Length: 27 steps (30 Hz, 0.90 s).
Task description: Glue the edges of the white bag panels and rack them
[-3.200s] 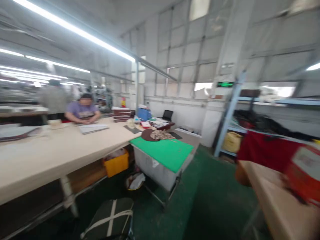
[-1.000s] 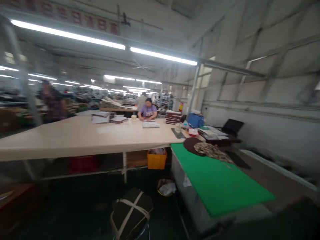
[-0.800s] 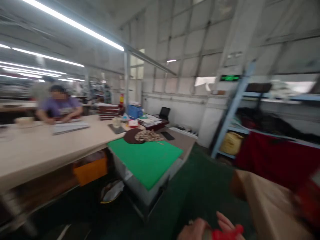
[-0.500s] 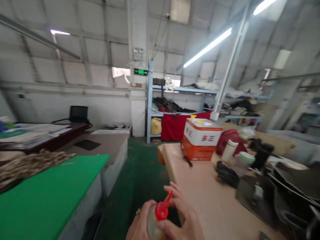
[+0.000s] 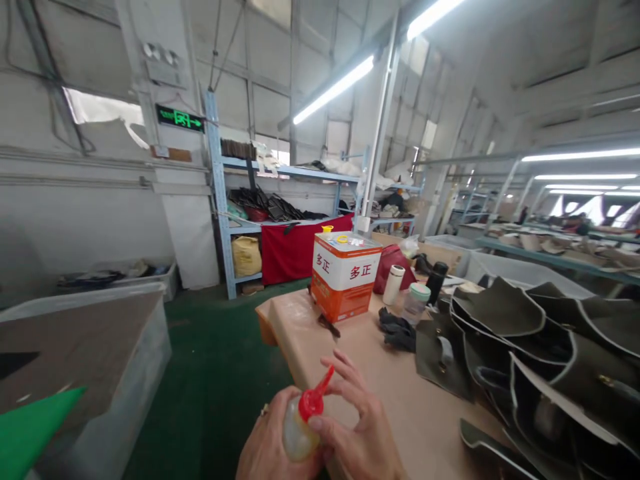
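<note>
A translucent squeeze bottle [image 5: 294,432] with a red nozzle cap [image 5: 312,403] is held low in the middle of the view, its spout tilted up to the right. My left hand [image 5: 267,440] wraps round the bottle body from the left, a ring on one finger. On the other side, my right hand [image 5: 360,420] has its thumb against the base of the red cap and its fingers curved round behind the spout. The hands hide part of the bottle's lower body.
On the paper-covered table [image 5: 370,367] stand an orange and white square can [image 5: 347,277], a cream flask [image 5: 393,285], a jar [image 5: 416,303] and black gloves [image 5: 397,329]. Dark bag pieces [image 5: 500,313] crowd the right. A large plastic bin [image 5: 140,360] stands left, blue shelving [image 5: 219,193] behind.
The view has swung right, so the can and shelving sit further left and more bag pieces show. Both hands keep their hold on the bottle and cap.
</note>
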### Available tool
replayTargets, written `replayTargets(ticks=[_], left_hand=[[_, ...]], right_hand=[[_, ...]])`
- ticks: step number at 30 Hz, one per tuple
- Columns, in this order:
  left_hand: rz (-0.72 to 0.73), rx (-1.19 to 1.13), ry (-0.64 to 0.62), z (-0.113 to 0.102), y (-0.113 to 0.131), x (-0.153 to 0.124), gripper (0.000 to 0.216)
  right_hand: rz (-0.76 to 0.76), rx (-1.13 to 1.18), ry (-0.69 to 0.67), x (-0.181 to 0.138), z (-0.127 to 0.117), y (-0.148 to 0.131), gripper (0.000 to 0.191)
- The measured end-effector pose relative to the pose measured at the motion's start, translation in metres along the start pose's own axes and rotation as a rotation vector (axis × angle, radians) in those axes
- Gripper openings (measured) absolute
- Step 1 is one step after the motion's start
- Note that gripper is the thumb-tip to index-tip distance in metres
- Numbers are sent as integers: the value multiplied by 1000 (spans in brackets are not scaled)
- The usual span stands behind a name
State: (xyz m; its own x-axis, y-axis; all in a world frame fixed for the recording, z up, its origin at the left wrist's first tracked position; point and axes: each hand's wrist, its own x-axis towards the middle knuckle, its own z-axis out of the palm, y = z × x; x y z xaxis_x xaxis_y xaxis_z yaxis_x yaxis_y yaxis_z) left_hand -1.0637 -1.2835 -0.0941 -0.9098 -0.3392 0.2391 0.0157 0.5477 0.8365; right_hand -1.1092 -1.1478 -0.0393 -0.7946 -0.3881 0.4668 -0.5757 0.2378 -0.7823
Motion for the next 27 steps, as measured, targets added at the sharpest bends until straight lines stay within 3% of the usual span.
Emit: replayTargets(ticks=[4,7,12,17,22,27], left_hand=[[104,14,-68,-28,-14,43,46],[164,-50,-186,-49,-24,74,53],[211,-218,-325,-67,-37,115,59],[222,-232,-386,-68,-44,142,60],[229,-93,-337,-59,-49,168,56],[313,116,-293,-46,-41,198,61]], right_hand=[[-24,-82,-30,33,26,-6,16],[-54,-108,-14,57,42,-10,20],[135,139,21,87,63,-4,28],[242,208,47,104,71,11,29],[53,-193,51,127,71,21,26],[-18,-279,63,149,60,39,23]])
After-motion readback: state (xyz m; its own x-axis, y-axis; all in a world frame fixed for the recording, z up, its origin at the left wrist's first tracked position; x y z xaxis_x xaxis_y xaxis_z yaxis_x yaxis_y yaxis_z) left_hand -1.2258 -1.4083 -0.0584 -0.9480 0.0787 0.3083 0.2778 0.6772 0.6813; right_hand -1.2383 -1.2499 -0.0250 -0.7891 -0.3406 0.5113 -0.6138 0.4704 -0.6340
